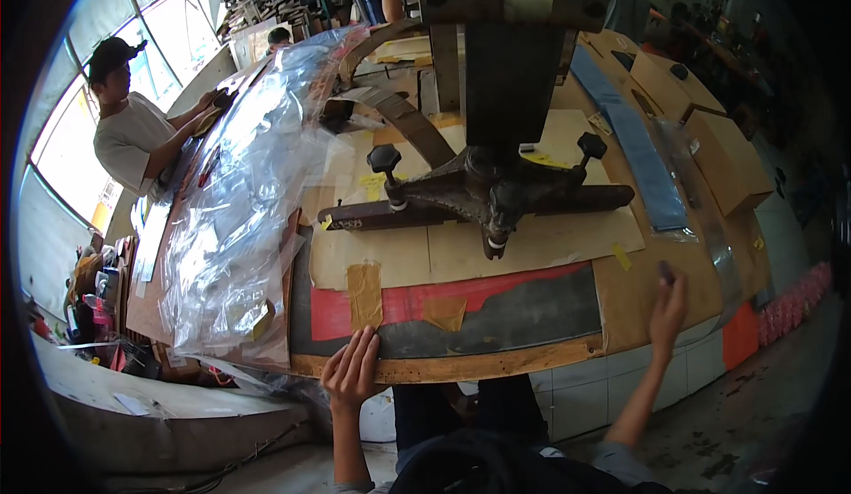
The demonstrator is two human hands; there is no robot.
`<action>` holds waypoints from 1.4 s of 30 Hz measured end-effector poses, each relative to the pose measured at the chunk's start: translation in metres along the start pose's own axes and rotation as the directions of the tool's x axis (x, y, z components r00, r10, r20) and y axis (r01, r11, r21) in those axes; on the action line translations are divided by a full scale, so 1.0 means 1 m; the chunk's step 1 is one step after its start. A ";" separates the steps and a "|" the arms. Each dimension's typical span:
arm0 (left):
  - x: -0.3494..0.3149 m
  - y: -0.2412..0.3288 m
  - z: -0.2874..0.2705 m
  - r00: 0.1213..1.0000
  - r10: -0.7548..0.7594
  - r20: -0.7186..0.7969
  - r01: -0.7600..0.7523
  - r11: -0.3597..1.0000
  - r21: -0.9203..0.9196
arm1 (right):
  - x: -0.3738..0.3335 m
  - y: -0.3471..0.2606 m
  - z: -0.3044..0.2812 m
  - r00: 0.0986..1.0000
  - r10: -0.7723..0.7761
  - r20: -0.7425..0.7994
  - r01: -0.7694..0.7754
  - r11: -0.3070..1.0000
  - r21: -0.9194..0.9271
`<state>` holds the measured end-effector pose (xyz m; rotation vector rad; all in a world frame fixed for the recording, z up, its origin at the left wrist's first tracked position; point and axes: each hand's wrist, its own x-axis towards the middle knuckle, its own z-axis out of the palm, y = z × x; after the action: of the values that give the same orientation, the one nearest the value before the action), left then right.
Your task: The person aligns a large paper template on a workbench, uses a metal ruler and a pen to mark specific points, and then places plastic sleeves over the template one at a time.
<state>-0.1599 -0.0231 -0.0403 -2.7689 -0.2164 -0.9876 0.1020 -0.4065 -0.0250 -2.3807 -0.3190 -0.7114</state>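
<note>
The workshop is tiled low on its walls, with bright windows on the left and a cluttered heap of scrap at the back. A large table fills the middle, and a dark metal press stands over it, its crossbar above pale cream sheets. At the table's near edge lies a dark grey panel, bordered by a wooden strip and partly covered by a red layer with a ragged edge. A brown tape patch overlaps the red; a second patch sits to its right. The left hand rests at the panel's near edge, fingertips by the tape's lower end, its grip unclenched with the fingers straight. The right hand, raised at the right, has its grip closed around a small dark object (too blurred to identify). Crumpled clear film spreads along the left, where a co-worker in a cap stands. Cardboard boxes sit far right, beside a blue wrapped strip.
</note>
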 end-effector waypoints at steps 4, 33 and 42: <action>-0.004 -0.005 0.006 0.999 0.038 -0.005 -0.038 0.997 -0.060 | -0.023 -0.008 0.013 0.998 0.018 -0.062 -0.020 0.999 -0.034; -0.008 -0.003 0.015 0.994 0.044 -0.100 -0.037 0.997 0.069 | 0.004 -0.053 0.020 0.982 0.006 0.186 0.010 0.996 -0.085; -0.005 0.000 0.014 0.995 0.046 -0.093 -0.038 0.996 0.083 | 0.007 -0.045 0.023 0.939 0.014 0.344 0.036 0.990 -0.139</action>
<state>-0.1549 -0.0200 -0.0541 -2.6353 -0.1792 -1.0716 0.0998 -0.3568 -0.0141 -2.6418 -0.4401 -0.3248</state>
